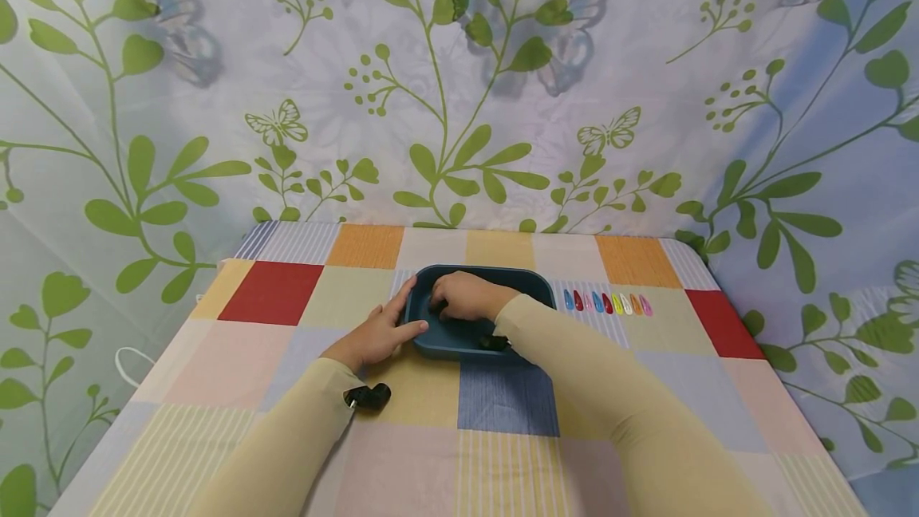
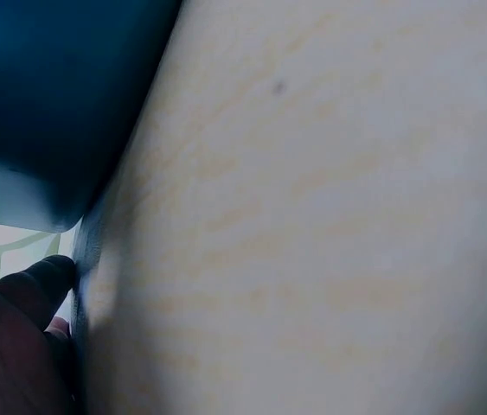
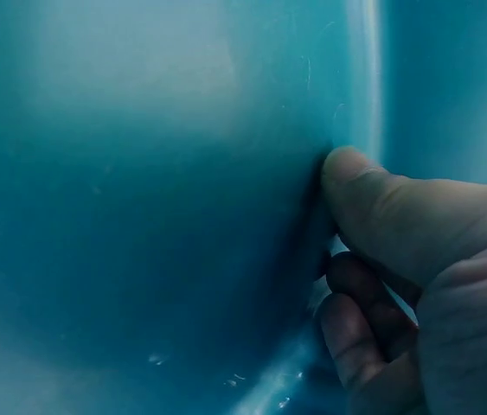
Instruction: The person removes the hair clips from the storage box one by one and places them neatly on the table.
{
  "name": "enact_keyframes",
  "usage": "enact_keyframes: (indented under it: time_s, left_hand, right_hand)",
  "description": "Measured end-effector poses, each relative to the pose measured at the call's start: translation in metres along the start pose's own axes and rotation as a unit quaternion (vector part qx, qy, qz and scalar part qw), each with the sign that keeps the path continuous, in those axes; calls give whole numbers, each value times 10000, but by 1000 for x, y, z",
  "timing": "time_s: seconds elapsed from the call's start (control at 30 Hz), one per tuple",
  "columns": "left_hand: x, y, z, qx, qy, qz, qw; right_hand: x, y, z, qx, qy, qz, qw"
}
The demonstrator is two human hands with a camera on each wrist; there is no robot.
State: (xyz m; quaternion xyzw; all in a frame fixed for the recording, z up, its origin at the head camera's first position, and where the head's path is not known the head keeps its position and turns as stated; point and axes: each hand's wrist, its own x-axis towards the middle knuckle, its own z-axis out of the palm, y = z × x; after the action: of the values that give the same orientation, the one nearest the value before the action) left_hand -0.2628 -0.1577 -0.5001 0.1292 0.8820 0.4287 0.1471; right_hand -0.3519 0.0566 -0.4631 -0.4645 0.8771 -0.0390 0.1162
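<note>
A dark blue rectangular plastic tub (image 1: 467, 353) stands on the cloth-covered table. My left hand (image 1: 373, 333) rests against the tub's left side, fingers extended along the wall and thumb at the rim. Reaching inside, my right hand (image 1: 467, 296) is down near the tub's far left corner, its fingers bent. The right wrist view shows the thumb (image 3: 368, 186) at the edge of the tub's floor (image 3: 139, 225), with curled fingers (image 3: 355, 341) below it. Whether anything is between those fingertips I cannot tell. To the tub's right lies a row of colourful snap hair clips (image 1: 608, 304).
A patchwork tablecloth (image 1: 402, 461) covers the table. Behind it hangs a leaf-and-butterfly patterned curtain (image 1: 459, 86). Each wrist carries a small black camera, the left one (image 1: 368, 397) close over the cloth. A white cable (image 1: 132, 365) loops beside the table's left edge.
</note>
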Motion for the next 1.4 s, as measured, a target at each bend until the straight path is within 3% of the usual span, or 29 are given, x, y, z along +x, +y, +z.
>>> enact_keyframes:
  time_s: [0.4, 0.77, 1.03, 1.27, 1.4]
  left_hand:
    - [-2, 1, -2, 47, -3, 110, 9999]
    - [-2, 2, -1, -32, -4, -31, 10000]
    - [-2, 2, 0, -65, -8, -97, 9999]
    - [-2, 1, 0, -111, 24, -115, 9999]
    - [-2, 0, 1, -105, 44, -83, 9999]
  right_hand:
    - [-2, 8, 3, 463, 392, -86, 9981]
    - [-9, 7, -1, 1095, 704, 499, 9902]
    - [-17, 14, 0, 2228, 666, 843, 9689]
    - [-25, 16, -6, 2387, 788, 941, 9633]
    - [-30, 15, -10, 2604, 966, 1058, 9548]
